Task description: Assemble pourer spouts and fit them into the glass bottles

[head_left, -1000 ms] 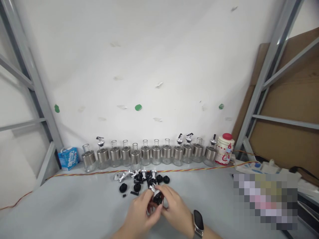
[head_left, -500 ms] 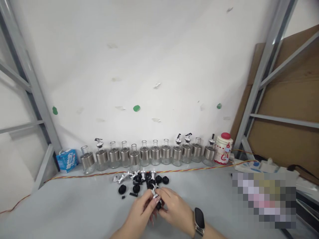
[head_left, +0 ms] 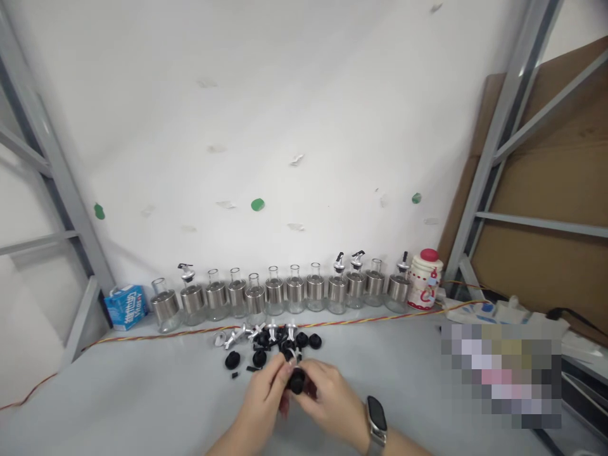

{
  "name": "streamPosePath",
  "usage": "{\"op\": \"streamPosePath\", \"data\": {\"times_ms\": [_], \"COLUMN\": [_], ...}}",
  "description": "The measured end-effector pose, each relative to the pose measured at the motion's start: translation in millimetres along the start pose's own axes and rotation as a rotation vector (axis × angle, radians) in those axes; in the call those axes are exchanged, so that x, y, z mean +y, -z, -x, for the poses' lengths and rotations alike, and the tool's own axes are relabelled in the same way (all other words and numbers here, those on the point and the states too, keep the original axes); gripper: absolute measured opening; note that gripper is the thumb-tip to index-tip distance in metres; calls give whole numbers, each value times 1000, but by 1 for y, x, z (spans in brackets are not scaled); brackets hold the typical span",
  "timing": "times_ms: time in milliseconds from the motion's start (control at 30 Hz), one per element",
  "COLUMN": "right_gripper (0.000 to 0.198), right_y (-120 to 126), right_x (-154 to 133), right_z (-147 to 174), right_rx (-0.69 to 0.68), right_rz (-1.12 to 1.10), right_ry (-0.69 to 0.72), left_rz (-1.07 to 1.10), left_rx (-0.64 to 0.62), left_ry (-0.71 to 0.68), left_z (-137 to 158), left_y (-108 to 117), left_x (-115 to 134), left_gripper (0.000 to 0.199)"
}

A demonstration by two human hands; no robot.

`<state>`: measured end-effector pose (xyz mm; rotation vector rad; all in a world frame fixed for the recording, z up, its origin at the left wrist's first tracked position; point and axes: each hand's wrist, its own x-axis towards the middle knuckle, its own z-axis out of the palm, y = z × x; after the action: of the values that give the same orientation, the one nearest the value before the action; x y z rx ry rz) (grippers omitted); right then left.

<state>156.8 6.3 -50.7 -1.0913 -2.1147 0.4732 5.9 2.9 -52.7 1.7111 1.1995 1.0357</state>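
Black rubber faces my camera: the stopper end of a bottle pourer (head_left: 297, 381), held just above the near middle of the tabletop (head_left: 156, 392). I see the left hand (head_left: 264, 387) pinching it from one side, thumb and fingers drawn in close. The right hand (head_left: 327, 387) grips it from the other, fingers curled around it; a smartwatch (head_left: 377, 415) sits on that wrist. How each fingertip meets the part, I cannot tell.

Just beyond the hands lies a loose cluster of black stoppers (head_left: 232, 360) and silver spout pieces (head_left: 235, 335). Behind a twisted red-and-yellow cord (head_left: 190, 332), I count twelve glass bottles (head_left: 165, 305) with metal sleeves, standing in a row along the wall (head_left: 332, 126). Four of them, the second, ninth, tenth and twelfth from the left, carry pourers. A blue Vitasoy carton (head_left: 126, 308) stands near the row's left end, a red-lidded jar (head_left: 425, 282) beside its right.
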Motion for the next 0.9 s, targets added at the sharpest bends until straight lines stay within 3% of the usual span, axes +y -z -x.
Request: {"op": "streamPosePath", "data": {"times_ms": [133,267,367,433,533,733,900], "right_gripper": [33,54,62,59,54,55,43], "right_y": [-3,-9,-11,-10,-9,-19,-24], "right_x": [0,4,7,9,11,9,11], "right_z": [-9,-16,-14,-13,-13,-19,-18], "right_rx": [45,-143,-241,-140,-3,-86,-93], "right_rz": [-500,-857,-783,-675,-653,-868,-973], "right_ry": [-266,-452,-468,-446,-439,-573,-701], "left_rz": [-413,-671,-767,-835,-929,-979,-1088], "left_rx": [191,60,32,35,32,34,139], "left_ry": [-323,-474,-403,-367,-456,-620,-701], "left_z": [0,-1,-2,-2,1,7,7], "left_y": [18,19,11,8,6,5,4], "left_x": [9,4,-2,-4,0,14,11], "left_gripper": [24,30,16,10,8,10,12]}}
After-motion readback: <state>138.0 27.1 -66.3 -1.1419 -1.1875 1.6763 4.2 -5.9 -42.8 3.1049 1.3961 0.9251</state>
